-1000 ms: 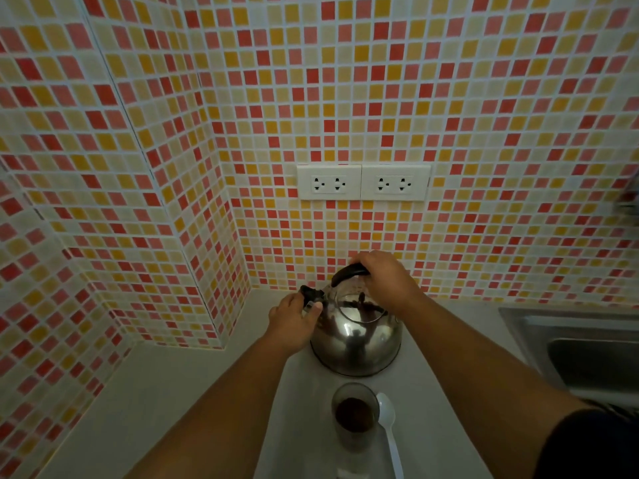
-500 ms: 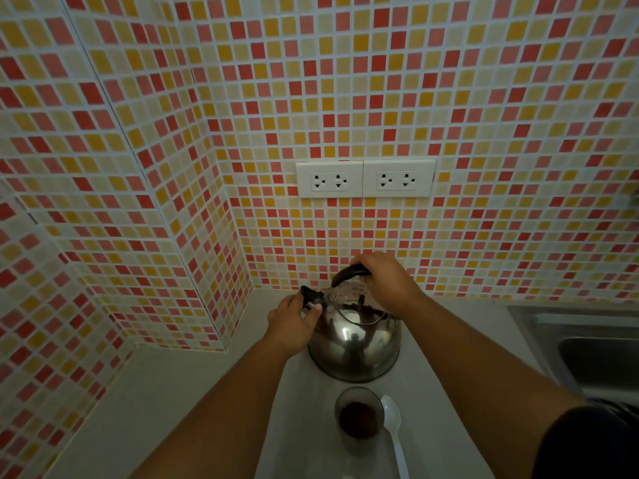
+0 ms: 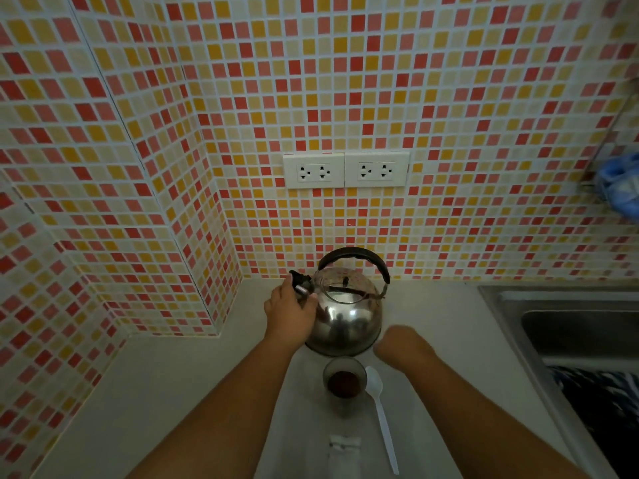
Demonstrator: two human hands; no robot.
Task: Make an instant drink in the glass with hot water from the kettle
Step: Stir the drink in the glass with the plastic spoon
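Steel kettle (image 3: 345, 316) sits on the counter (image 3: 166, 392), spout aimed left, handle arching left-right. Left hand (image 3: 288, 312) pinches the spout cap; right hand (image 3: 397, 344) blurred, finger spread unreadable. Glass (image 3: 344, 378) just in front.

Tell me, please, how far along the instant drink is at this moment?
Done: dark powder sits in the glass, and a torn sachet lies nearby. In hand: the left hand is at the kettle spout; the right hand hangs blurred beside it, empty. Left: pouring hot water and stirring with the white spoon.
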